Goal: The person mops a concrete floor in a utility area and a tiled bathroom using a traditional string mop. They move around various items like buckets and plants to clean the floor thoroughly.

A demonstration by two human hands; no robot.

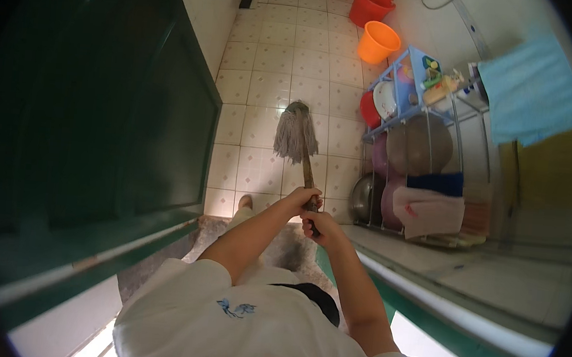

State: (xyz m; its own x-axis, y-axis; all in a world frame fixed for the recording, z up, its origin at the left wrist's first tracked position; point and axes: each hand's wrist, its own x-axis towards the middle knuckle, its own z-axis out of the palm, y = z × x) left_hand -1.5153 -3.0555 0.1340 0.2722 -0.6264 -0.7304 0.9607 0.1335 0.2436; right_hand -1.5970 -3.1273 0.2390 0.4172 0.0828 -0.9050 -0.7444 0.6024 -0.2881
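Note:
A string mop (295, 135) with a grey, stranded head and a wooden handle stretches out ahead of me over the tiled floor (267, 95). Both of my hands are closed round the handle near its close end. My left hand (301, 199) grips it a little farther along, toward the mop head. Just behind it, my right hand (319, 226) wraps round the end of the handle. The strands hang toward me; whether they touch the tiles I cannot tell for sure.
A dark green door (136, 97) stands along the left. On the right, a metal rack (462, 150) holds basins and cloths. Beyond it are an orange bucket (379, 44) and a red bucket (371, 6). A blue towel (535, 88) hangs at the right wall.

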